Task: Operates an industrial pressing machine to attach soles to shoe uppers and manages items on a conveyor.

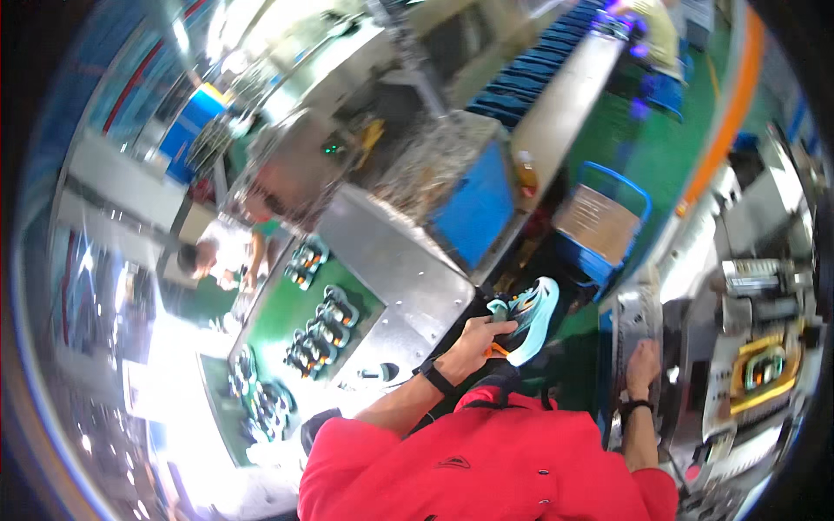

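Note:
In front of my body, my left hand [472, 346] is closed around the heel end of a pale aqua sneaker [540, 317]. The sneaker is tilted, its light sole facing right and its toe pointing up and away; orange shows near the heel. My right hand [643, 365] is off to the right, against the metal panel [638, 317] of a machine. Its fingers look curled, and whatever they may hold is hidden. Further right, another shoe [764, 368] sits inside a yellow frame [741, 397] on the machine.
At left, a green conveyor belt [269, 334] carries several shoes [323, 328] beside a metal table [408, 282]. Ahead are a blue-sided box [475, 208], a bottle [526, 174] and a blue cart [578, 258] holding a carton [598, 221]. A person [221, 252] works beyond the belt.

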Tool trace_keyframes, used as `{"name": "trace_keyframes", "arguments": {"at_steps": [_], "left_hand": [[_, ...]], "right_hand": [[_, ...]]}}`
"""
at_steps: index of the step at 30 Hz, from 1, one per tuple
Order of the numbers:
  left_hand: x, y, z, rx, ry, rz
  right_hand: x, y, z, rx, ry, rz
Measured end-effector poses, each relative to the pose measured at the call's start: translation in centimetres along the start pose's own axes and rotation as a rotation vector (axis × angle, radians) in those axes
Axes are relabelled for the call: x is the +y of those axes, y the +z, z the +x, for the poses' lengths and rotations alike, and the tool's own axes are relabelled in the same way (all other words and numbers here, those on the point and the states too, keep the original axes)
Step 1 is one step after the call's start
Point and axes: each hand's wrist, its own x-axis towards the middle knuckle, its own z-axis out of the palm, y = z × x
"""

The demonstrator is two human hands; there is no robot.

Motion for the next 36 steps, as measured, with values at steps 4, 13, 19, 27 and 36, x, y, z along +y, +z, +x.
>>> {"name": "trace_keyframes", "arguments": {"at_steps": [4, 13, 19, 27, 36], "left_hand": [[-0.5, -9.3, -0.1, 0.282, -0.002, -0.087], [3.6, -33.4, 5.5, 0.611, 0.217, -0.474], [8.0, -48.7, 10.9, 0.762, 0.324, -0.623], [19.2, -65.0, 23.4, 1.135, 0.415, -0.219], [23.9, -67.4, 30.3, 1.495, 0.398, 0.559]], "right_hand": [[-0.9, -1.0, 4.3, 0.074, -0.081, 0.100], [-40.9, -11.1, 27.1, -0.030, -0.735, 0.383], [-75.2, -11.3, 33.4, -0.147, -1.203, 0.334], [-106.9, -1.3, 37.7, -0.382, -1.368, 0.079], [-119.3, 6.2, 26.9, -0.613, -1.004, 0.196]]}}
